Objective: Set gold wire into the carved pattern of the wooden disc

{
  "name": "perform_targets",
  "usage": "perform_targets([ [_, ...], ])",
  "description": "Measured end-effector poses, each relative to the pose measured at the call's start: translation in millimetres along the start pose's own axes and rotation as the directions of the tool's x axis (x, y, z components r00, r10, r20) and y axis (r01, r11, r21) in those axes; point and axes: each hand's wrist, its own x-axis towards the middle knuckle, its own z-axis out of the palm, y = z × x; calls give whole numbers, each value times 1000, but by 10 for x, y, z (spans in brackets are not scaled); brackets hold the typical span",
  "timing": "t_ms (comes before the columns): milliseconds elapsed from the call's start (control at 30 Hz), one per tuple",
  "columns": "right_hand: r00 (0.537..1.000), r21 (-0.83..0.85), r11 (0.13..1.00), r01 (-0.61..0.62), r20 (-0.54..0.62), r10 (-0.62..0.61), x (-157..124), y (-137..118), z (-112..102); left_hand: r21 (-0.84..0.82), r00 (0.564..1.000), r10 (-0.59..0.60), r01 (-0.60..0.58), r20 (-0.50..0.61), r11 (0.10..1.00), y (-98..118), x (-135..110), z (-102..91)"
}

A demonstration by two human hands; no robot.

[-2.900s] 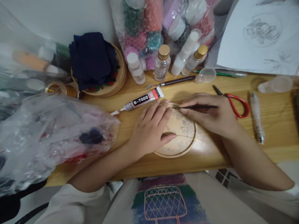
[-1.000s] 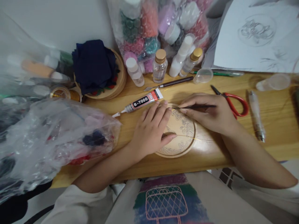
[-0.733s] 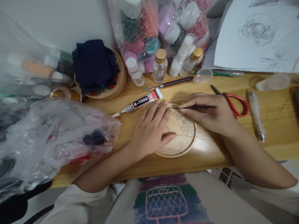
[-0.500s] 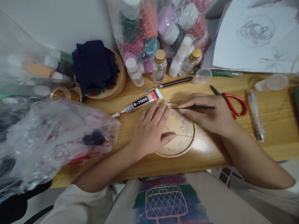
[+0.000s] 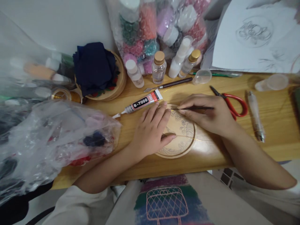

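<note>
My left hand (image 5: 151,128) lies palm down with fingers stretched out, over the left part of a round wooden plaque (image 5: 178,152). Line drawings of waves and scrolls cover the plaque's pale face. A thin gold wire (image 5: 185,137) runs from beside my left thumb toward the right, across the plaque. My right hand (image 5: 211,114) pinches dark, slim tweezers (image 5: 197,107), their tips at the plaque's upper edge near my left fingertips. A short bit of gold shows at those tips. Under my left palm the plaque is hidden.
A B-7000 glue tube (image 5: 142,102) and a dark-handled palette knife (image 5: 174,83) lie behind the plaque. Red-handled scissors (image 5: 234,104) and a clear pen (image 5: 256,117) are to the right. Small bottles (image 5: 159,68) stand at the back; a plastic bag (image 5: 58,137) crowds the left.
Both hands stay in nearly the same places on the plaque. The view shifts very slightly; nothing is visibly taken up or let go.
</note>
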Motion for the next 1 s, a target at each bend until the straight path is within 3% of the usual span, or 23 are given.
perform_targets([
  [667, 1000, -5, 1000, 18, -13, -19, 10, -14, 13, 43, 1000, 15, -15, 4, 999, -1, 3, -6],
  [767, 988, 42, 998, -54, -145, 60, 8, -38, 30, 31, 1000, 10, -10, 15, 999, -3, -1, -17],
  [900, 905, 278, 956, -94, -375, 198, 2, -49, 44, 36, 999, 2, -3, 33, 999, 1, 4, -38],
  [1000, 898, 354, 933, -63, -387, 208, 0, -29, 55, 38, 1000, -1, 1, 24, 999, 7, 11, -40],
])
